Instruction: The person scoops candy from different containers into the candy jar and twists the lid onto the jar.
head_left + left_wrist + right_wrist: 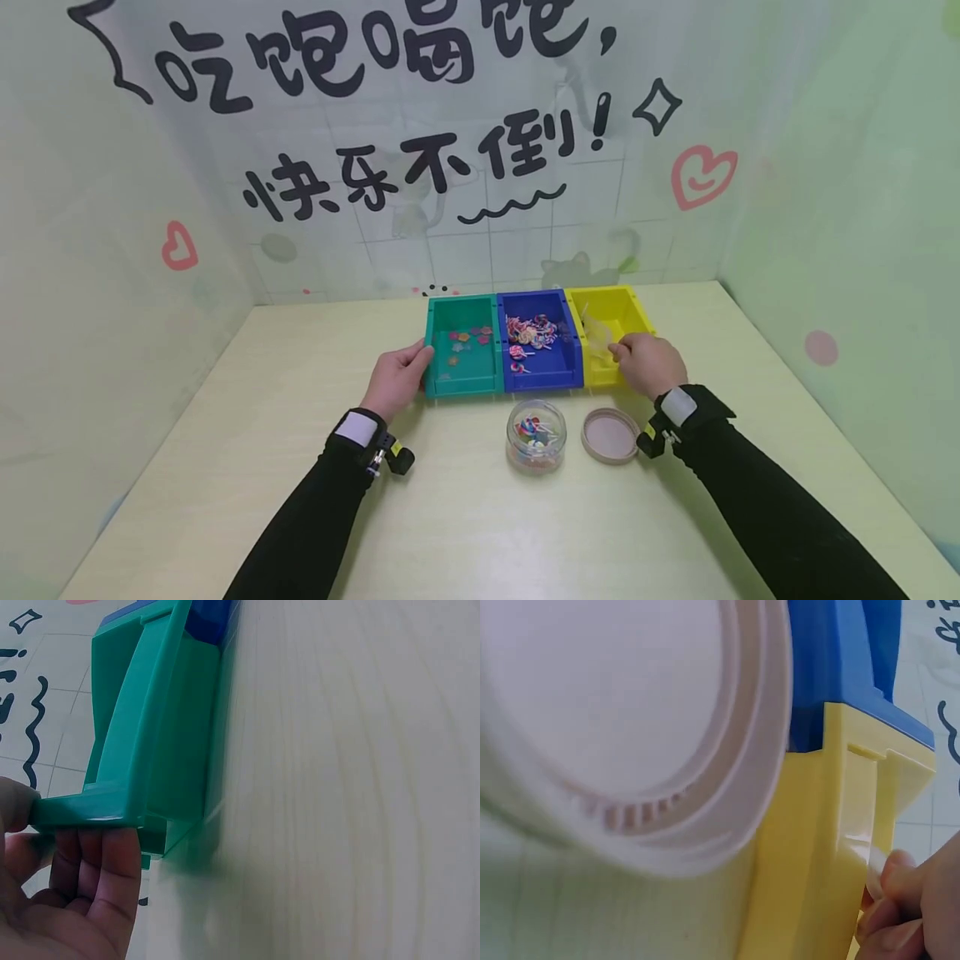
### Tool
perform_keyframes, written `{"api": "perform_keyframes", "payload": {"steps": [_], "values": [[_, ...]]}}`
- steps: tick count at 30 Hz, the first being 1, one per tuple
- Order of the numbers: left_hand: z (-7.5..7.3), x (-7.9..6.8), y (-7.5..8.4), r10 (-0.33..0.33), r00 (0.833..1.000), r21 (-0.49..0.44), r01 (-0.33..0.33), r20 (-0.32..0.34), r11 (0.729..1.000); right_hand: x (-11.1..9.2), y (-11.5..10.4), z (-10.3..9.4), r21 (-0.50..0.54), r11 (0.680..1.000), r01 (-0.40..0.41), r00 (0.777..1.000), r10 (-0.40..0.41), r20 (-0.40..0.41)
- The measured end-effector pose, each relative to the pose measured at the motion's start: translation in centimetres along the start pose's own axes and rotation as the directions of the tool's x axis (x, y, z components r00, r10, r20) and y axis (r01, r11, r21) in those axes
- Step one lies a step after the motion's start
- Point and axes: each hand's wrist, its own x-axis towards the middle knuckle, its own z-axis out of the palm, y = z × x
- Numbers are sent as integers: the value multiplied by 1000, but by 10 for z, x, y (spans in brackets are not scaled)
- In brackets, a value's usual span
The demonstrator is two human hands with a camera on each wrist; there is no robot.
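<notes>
This is a tabletop booth; printed walls (480, 250) with Chinese lettering (437, 162) enclose the wood-grain table (450, 533) on 3 sides.

Side by side near the back of a tabletop (465, 517), before a wall (517, 250), stand a left bin (465, 387) with charms (484, 339) inside, a middle bin (546, 381) with lollipops (536, 333) and a right bin (618, 308) with a plastic piece (597, 335). A jar (536, 465) sits before the middle bin, a lid (610, 437) to its right. Left fingers (116, 874) hold the left bin's outer side; right fingers (889, 934) pinch the plastic piece.
</notes>
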Motion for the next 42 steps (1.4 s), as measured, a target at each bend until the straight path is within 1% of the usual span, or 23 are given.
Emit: {"api": "perform_keyframes", "payload": {"steps": [3, 5, 8, 10, 11, 14, 16, 21, 26, 28, 30, 32, 34, 37, 42], "values": [[-1, 0, 1, 5, 1000, 9, -5, 1, 1000, -2, -2, 1, -55, 998, 16, 999, -18, -45], [-2, 0, 2, 2, 1000, 13, -2, 0, 1000, -2, -4, 3, -141, 989, 45, 997, -54, -59], [-2, 1, 2, -4, 1000, 8, 4, 0, 1000, -2, -7, 4, -256, 963, 82, 994, -96, -45], [-2, 1, 1, -9, 1000, 3, 9, 3, 1000, -2, -8, 5, -278, 956, 93, 994, -103, -23], [-1, 1, 1, -10, 1000, 1, 10, 4, 1000, -1, -8, 4, -263, 961, 90, 995, -96, -12], [0, 1, 0, -9, 1000, -3, 9, 9, 1000, -2, -6, 3, -162, 985, 67, 998, -70, -8], [0, 0, -1, -2, 1000, -2, 2, 10, 1000, -3, -3, 3, -110, 992, 56, 998, -57, -14], [1, 1, -1, 1, 1000, -8, -1, 7, 1000, -7, 1, 4, -35, 999, 26, 999, -27, -32], [2, 2, -1, -2, 1000, -6, 2, 4, 1000, -9, 0, 2, 70, 996, -51, 999, 51, -3], [2, 3, -1, -4, 1000, -4, 4, 3, 1000, -8, -1, 0, 57, 995, -78, 997, 77, 18], [2, 3, -1, -6, 1000, -2, 6, 1, 1000, -6, -4, -1, -1, 996, -89, 995, 89, 39], [2, 3, -2, -8, 1000, -1, 8, 0, 1000, -4, -7, -1, -78, 994, -81, 995, 86, 59], [2, 3, -2, -12, 1000, -3, 12, 0, 1000, -3, -10, -2, -115, 991, -69, 994, 78, 75], [2, 3, -2, -18, 1000, -7, 18, 1, 1000, -2, -13, -2, -85, 994, -64, 994, 71, 80], [2, 3, -2, -14, 1000, -3, 14, 1, 1000, -5, -15, -5, 35, 994, -107, 992, 104, 77]]}}
